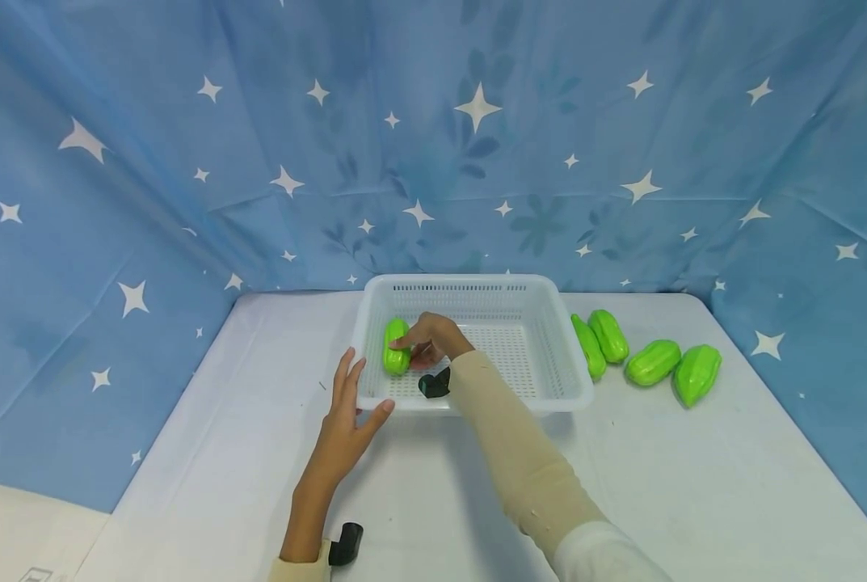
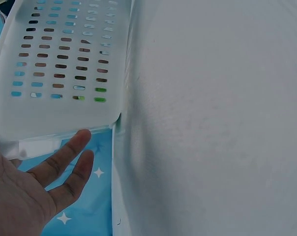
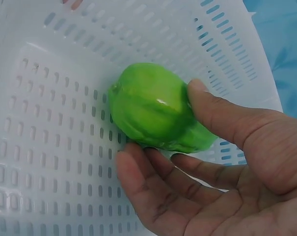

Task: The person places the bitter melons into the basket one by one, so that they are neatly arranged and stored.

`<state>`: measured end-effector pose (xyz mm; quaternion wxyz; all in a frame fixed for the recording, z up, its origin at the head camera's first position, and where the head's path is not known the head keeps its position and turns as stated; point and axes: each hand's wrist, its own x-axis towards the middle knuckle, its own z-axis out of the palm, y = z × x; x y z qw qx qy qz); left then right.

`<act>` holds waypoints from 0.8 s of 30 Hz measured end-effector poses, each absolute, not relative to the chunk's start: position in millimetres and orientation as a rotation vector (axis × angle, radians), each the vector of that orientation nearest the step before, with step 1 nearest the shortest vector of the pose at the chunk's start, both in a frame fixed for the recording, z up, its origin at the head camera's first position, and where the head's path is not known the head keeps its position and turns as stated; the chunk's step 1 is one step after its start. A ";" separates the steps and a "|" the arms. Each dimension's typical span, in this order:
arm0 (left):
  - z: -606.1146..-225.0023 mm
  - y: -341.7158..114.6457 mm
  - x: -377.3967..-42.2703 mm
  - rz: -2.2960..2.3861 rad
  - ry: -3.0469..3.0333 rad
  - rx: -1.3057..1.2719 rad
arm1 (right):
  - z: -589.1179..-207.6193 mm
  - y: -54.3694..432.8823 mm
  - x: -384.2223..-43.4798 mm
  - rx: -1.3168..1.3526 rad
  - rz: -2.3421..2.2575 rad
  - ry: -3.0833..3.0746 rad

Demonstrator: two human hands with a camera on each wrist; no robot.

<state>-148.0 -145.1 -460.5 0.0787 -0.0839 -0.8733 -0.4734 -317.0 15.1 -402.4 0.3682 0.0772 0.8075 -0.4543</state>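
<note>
A white plastic basket (image 1: pixel 477 404) with slotted walls stands at the back middle of the table. Inside, by its left wall, is a glossy green ribbed fruit (image 3: pixel 150 105), papaya-like in shape. My right hand (image 1: pixel 433 335) reaches into the basket and holds this fruit, thumb on one side and curled fingers on the other, as the right wrist view shows. At the basket's front left corner is my left hand (image 1: pixel 342 432), its fingers spread and fairly straight along the rim. The left wrist view shows two of its fingers extended beside the slotted wall (image 2: pixel 65 113).
Right of the basket lie several similar green fruits, among them a pointed one (image 1: pixel 697 374) farthest right and a slim one (image 1: pixel 588 347) against the basket's side. A blue curtain with white stars (image 1: pixel 477 162) borders the white table (image 1: pixel 244 485) at the back and sides.
</note>
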 end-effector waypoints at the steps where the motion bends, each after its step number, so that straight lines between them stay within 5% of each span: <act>1: -460.0 -145.1 -148.1 -1.417 -2.613 -0.252 | -401.4 15.5 -316.3 0.190 -1.165 2.079; 24: -459.5 -144.9 -147.7 -1.435 -2.612 -0.260 | -401.7 23.5 -316.7 0.192 -1.179 2.061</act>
